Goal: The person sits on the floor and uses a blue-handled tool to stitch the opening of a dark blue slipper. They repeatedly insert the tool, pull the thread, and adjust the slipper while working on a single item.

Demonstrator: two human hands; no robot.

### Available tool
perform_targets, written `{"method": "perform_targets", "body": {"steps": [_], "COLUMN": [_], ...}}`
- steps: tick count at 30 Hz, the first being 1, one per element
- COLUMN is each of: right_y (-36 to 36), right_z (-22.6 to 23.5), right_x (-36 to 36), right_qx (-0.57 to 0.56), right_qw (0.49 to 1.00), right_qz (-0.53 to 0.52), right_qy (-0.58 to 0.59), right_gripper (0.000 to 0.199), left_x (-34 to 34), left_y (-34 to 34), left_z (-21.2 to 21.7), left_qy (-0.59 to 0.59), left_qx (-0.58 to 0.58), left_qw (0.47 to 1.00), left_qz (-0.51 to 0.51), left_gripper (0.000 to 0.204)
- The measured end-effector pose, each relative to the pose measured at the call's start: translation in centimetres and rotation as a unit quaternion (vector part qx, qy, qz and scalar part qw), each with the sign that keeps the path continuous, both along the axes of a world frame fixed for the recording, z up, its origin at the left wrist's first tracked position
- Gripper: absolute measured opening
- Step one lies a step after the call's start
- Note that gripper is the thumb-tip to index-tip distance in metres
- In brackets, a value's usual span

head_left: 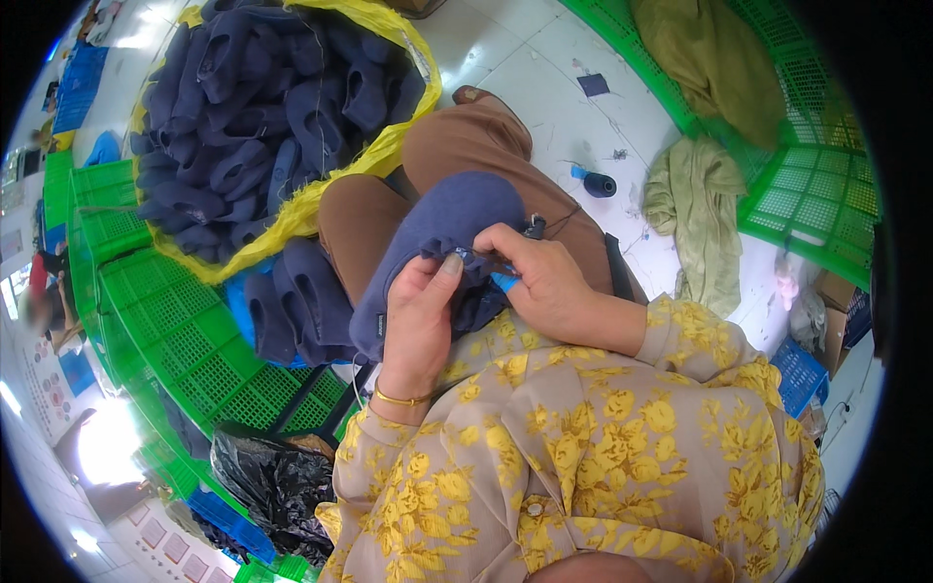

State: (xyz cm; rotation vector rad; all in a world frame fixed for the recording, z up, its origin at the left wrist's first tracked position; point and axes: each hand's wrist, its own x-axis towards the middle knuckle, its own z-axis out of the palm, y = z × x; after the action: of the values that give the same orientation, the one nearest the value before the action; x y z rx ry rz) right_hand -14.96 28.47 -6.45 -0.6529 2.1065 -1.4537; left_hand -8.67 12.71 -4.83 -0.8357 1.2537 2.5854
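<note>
Navy slipper (457, 209), small dark label (380, 323) on side, beneath both hands, left hand (420, 311) pinching its edge, right hand (544, 284) touching it, grip unclear

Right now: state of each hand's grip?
Left hand: closed, holding the navy fabric piece.
Right hand: closed at the piece's gathered edge; exactly what it pinches can't be told.

Two hands (418, 316) (549, 287), one bracelet (400, 399), one spool (601, 185)

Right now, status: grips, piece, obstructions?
Left grip pinches navy fabric piece. Right grip at its gathered edge, hold unclear. Nothing visibly blocking either.
</note>
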Motion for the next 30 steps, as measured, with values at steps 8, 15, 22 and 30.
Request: {"method": "perform_targets", "body": {"steps": [8,15,22,30], "right_y": [-0.2,-0.7,-1.4,-1.5], "right_z": [1.5,1.8,3.2,2.8], "right_x": [0.1,0.1,-0.5,-2.5], "right_qx": [0.016,0.009,-0.063,0.058], "right_qw": [0.995,0.983,0.972,0.996], "right_qz": [-0.039,-0.042,-0.086,0.014], "right_qy": [-0.095,-0.176,-0.207,0.066], "right_gripper": [0.021,0.019,0.021,0.016], "left_x": [0.4,0.2,0.2,0.9], "left_y": [-0.2,0.3,0.6,0.6], "left_z": [-0.5,-0.3,0.5,0.3], "left_qy": [0.010,0.003,0.010,0.002], "left_qx": [-0.009,-0.040,-0.035,-0.116], "left_qw": [1.000,0.999,0.999,0.993], "left_qz": [0.005,0.010,-0.026,-0.035], "left_gripper": [0.015,0.015,0.017,0.017]}}
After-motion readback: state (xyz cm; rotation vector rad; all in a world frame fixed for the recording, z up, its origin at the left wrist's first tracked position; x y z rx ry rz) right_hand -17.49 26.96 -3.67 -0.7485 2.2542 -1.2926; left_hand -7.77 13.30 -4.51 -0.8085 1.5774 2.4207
